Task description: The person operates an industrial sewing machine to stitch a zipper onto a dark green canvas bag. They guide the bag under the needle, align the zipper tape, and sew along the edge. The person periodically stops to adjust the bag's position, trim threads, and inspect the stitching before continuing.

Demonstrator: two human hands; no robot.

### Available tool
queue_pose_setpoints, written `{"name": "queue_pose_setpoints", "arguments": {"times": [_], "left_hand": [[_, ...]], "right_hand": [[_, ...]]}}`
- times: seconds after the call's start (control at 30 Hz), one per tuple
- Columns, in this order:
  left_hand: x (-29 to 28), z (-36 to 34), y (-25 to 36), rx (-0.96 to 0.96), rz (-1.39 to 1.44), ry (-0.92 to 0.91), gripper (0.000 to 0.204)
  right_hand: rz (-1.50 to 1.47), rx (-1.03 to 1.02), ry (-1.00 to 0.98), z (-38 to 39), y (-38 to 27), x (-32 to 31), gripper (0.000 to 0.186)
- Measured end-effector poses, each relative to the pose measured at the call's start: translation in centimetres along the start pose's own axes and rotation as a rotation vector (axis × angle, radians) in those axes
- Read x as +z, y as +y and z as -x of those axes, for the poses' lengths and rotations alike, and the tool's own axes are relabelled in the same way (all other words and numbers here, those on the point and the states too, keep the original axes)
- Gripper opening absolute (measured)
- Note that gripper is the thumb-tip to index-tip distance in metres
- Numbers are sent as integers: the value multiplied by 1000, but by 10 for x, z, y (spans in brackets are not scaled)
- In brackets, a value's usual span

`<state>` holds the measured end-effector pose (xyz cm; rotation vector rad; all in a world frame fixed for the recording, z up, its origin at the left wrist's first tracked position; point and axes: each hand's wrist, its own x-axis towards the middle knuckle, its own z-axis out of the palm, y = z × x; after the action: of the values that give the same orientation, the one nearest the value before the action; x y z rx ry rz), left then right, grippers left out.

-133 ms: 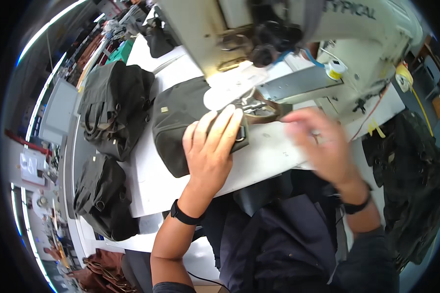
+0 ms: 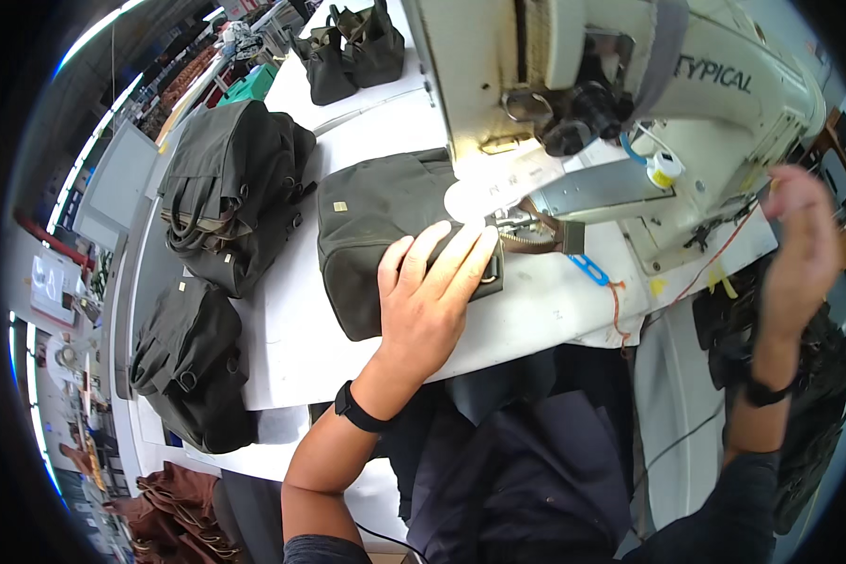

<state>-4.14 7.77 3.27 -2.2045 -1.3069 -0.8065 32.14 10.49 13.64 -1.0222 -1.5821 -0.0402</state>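
Observation:
A dark olive fabric bag lies on the white sewing table, its right end beneath the head of a sewing machine. Across the bag's near side rests my left hand, fingers stretched out and flat on the fabric. Beside those fingertips, the bag's end shows a metal zipper and a dark brown strap piece. Lifted off the table at the right, my right hand is near the machine's right end; motion smears its fingers. A blue-handled tool with an orange cord lies by the strap piece.
More dark olive bags stand along the left, with another bag nearer me. Two small bags sit at the back. Brown material is at lower left. Dark bags are piled at the right below the table.
My right hand has swung up and right, away from the bag's end, and the blue-handled tool now shows. My left hand stays on the bag. The whole view has shifted slightly.

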Motion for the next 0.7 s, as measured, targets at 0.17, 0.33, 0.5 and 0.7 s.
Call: {"name": "queue_pose_setpoints", "arguments": {"times": [0.17,0.33,0.5,0.7], "left_hand": [[1,-5,2,-28,56,-12,61],[2,-5,3,-31,48,-28,60],[2,-2,4,-41,61,-46,65],[4,-6,3,-44,75,-29,63]], "right_hand": [[544,-81,30,-189,130,-91,45],[531,405,-516,-307,269,-113,40],[312,347,-110,-234,250,-98,54],[238,399,326,-97,282,-91,61]]}}
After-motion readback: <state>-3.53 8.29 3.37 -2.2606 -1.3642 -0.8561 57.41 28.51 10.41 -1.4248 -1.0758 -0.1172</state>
